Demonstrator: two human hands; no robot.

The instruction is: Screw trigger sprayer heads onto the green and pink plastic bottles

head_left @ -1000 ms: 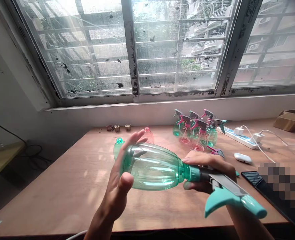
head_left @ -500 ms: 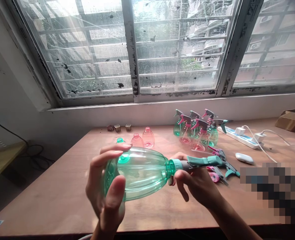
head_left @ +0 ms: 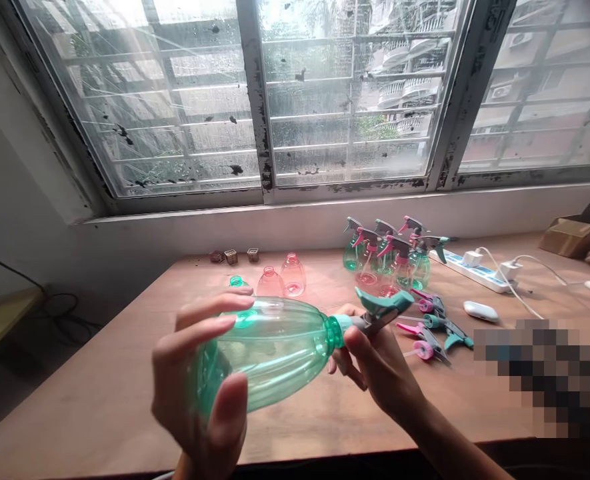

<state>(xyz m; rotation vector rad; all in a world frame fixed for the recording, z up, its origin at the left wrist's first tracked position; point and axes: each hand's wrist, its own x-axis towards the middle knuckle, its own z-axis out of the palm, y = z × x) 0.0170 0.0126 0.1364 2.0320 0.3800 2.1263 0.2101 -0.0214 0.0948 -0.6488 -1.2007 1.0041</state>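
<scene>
A clear green spray bottle (head_left: 279,353) lies sideways in the air above the table. My left hand (head_left: 199,380) is wrapped round its base, thumb in front and fingers over the top. At the neck, my right hand (head_left: 379,360) grips the grey and teal spray head (head_left: 382,310), thumb and fingers about its collar. The head sits against the bottle mouth; whether its thread is engaged I cannot tell. Beyond my right hand lie several loose spray heads (head_left: 432,327), pink and teal with grey. Behind the bottle stand two pink bottles (head_left: 293,275) and a green one (head_left: 238,283) without heads.
Spray bottles (head_left: 367,260) with heads on stand grouped at the back. To their right are a white power strip (head_left: 475,272) with plugs and cords, a small white case (head_left: 481,311) and a cardboard box (head_left: 575,233). Small cubes (head_left: 231,257) sit by the wall.
The spray head has turned in my right hand, so its teal trigger now tilts upward. Both hands and the bottle have shifted slightly left in view.
</scene>
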